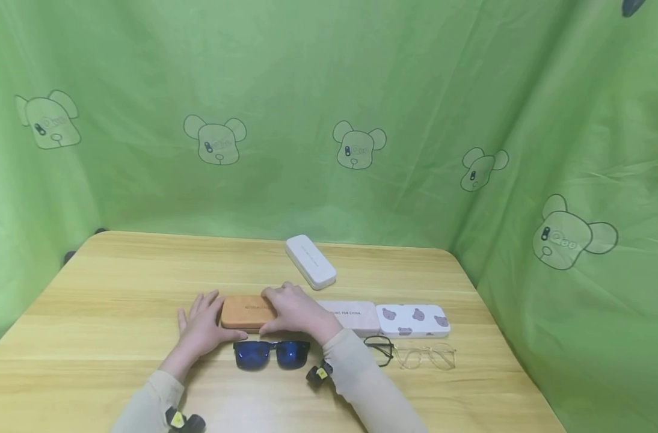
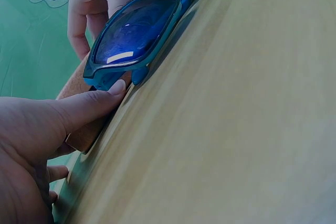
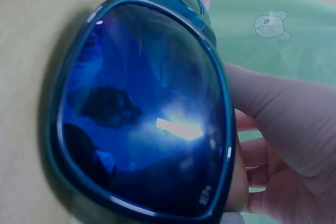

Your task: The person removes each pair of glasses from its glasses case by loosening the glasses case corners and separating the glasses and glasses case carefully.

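Blue-lensed sunglasses [image 1: 252, 355] up front, orange-brown case [image 1: 239, 311] right behind, both hands on it
Black-framed glasses [image 1: 392, 352] and a thin-framed pair [image 1: 426, 350] sit off to the right. Left hand [image 1: 201, 328] has its fingers spread, thumb along the case's front edge; right hand [image 1: 299, 313] pinches it front to back, blocking its lettering. Pink case [image 1: 356, 323] reads "FOR CHINA", start hidden; bear-print case [image 1: 412, 320] alongside. White case's [image 1: 311, 262] text is too tiny. Green curtain's [image 1: 285, 192] bear says "Qee", I think.

The orange-brown glasses case [image 1: 243, 311], dark lettering on top, lay flat and closed, its length running left to right on the worktop [image 1: 118, 282].
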Demonstrator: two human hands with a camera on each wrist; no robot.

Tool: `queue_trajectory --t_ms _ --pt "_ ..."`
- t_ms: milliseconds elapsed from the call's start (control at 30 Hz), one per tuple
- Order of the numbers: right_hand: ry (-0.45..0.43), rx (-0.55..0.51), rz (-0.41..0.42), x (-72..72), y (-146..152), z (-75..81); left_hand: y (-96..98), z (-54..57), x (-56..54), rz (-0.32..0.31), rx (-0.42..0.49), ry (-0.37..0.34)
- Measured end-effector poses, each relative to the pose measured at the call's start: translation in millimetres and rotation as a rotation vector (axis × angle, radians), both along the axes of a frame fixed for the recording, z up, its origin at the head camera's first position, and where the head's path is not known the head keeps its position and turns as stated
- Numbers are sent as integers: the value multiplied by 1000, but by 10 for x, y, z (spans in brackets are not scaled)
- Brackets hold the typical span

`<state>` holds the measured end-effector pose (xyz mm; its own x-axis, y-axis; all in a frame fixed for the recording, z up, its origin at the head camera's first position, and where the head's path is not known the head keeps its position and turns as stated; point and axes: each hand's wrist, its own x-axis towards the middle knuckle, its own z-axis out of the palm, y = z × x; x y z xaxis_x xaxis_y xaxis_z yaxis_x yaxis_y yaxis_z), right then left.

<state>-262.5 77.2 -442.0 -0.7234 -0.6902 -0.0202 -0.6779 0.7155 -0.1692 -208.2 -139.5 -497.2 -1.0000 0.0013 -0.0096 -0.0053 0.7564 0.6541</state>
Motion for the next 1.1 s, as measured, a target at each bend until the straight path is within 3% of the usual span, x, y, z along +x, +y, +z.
queue_trajectory --t_ms 767,1100 --pt "150 71 30 58 -12 -48 15 11 15 6 -13 -2" --pt "122 90 21 89 -2 12 10 47 1 -3 -22 -13"
